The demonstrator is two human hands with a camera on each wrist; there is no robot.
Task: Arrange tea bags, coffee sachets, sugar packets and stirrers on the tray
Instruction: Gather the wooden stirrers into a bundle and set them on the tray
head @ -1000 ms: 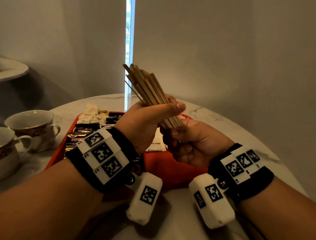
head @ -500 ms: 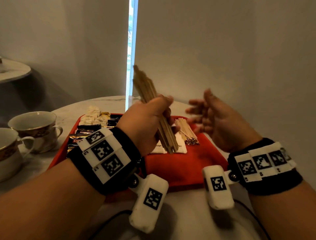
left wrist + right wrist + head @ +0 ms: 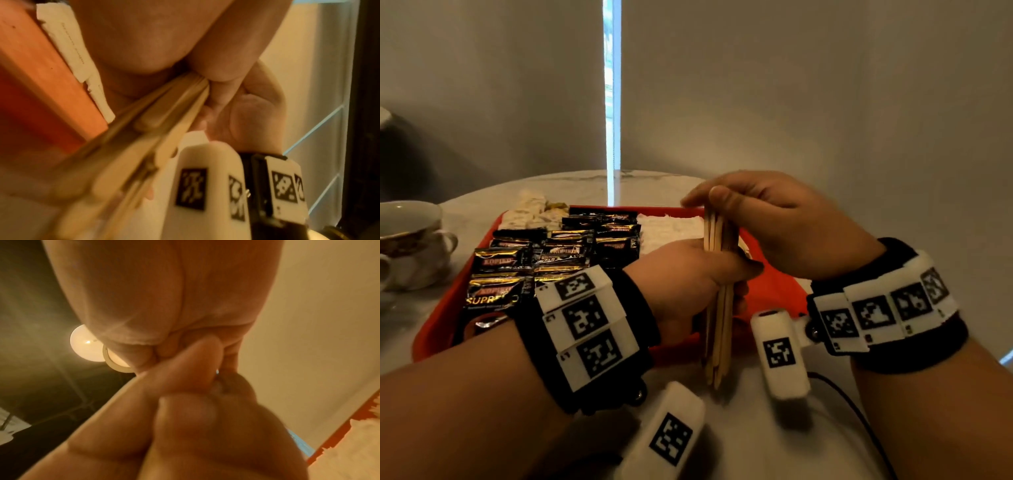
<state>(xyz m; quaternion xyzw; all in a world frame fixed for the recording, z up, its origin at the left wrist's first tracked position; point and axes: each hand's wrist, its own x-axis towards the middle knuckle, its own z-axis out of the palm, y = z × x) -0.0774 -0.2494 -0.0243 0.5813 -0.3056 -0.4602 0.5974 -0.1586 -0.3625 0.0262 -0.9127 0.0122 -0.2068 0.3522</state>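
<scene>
Stirrers (image 3: 717, 301) upright at tray (image 3: 441, 329) near edge: left hand (image 3: 688, 284) clenched around them, right hand (image 3: 774, 219) pinching tops.

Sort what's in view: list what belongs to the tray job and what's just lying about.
Job:
stirrers, held upright by the left hand, right hand on their tops
coffee sachets
sugar packets
tea bags
tray

Lying about:
cup
cable

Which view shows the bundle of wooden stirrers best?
The head view: the whole upright bundle of wooden stirrers shows, gripped by the left hand, its top pinched by the right hand. The left wrist shows a blurred lower part; the right wrist shows only fingers.
</scene>
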